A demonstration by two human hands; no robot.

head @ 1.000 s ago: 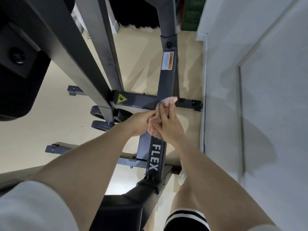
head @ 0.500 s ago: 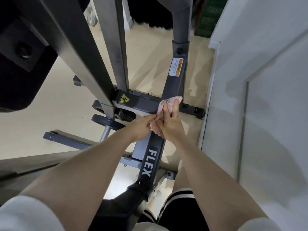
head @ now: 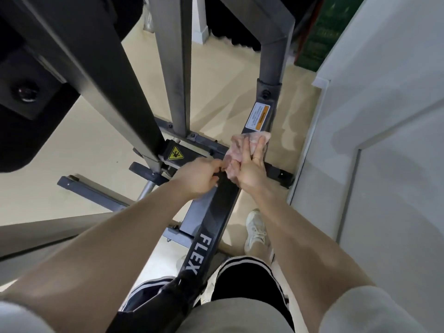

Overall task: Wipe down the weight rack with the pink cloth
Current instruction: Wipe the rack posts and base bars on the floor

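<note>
Bg items, non-task:
White sneaker (head: 256,230) seen on beige floor (head: 72,145); white wall (head: 389,116) at right, green crate (head: 319,37) behind.

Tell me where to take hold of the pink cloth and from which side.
Likely the bunched near edge of the pink cloth, from the left: it sticks out beside the right hand, whose straight fingers press the rest flat on the frame bar.

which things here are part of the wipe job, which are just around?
In the job:
pink cloth, pressed flat under the right hand
left hand, fingers curled at the cloth's near edge
weight rack beam marked FLEX

Just around:
orange warning label
yellow hazard sticker
white shoe
white wall
</note>
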